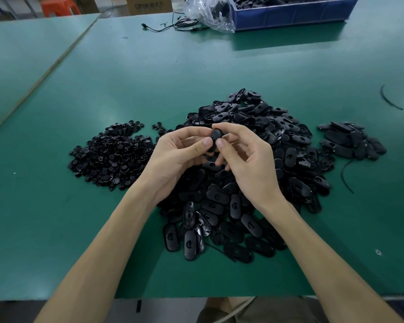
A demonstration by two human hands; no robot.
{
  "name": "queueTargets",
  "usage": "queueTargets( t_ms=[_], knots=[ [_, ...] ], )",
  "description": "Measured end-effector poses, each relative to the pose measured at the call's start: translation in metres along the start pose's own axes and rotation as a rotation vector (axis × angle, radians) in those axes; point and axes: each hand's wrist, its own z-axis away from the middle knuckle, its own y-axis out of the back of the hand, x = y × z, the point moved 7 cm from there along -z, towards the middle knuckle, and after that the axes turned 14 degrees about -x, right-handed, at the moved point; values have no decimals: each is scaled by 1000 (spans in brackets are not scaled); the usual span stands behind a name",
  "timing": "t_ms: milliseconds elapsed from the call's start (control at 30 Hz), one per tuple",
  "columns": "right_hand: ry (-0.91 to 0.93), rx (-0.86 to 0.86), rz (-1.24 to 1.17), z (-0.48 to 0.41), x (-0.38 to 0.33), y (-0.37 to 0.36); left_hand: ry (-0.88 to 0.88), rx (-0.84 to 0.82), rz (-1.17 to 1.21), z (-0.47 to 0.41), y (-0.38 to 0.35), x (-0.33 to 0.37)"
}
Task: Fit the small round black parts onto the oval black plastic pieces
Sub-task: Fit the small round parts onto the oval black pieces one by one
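Holding one oval piece (212,142) above the big heap of oval pieces (289,145), you are pinching it with both hands. Your left hand (176,155) and right hand (245,157) are gripping it, thumbs pressing its face. The round parts (112,155) are lying heaped on the green table (126,78), left of your hands.

Bare forearms run to a bare left hand (180,151) and right hand (246,157), the fingers (202,145) with short plain nails. At 6 o'clock, olive-brown clothing (219,311) covers the lap.

black oval pieces (254,148), green table (126,78), blue bin (289,12)
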Motion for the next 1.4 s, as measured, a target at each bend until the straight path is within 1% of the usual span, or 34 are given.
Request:
queueTargets(
  t_ms=[367,700,933,1400],
  knots=[
    [32,-12,31,2,-5,-2,-9,3,-52,1,-3,1],
    [34,-15,18,1,-3,-2,-2,-12,-13,1,-1,1],
    [18,-10,14,0,-2,0,-15,29,-54,1,-2,0],
    [-26,15,-69,1,-4,-2,34,8,133,-2,-3,-6]
  ],
)
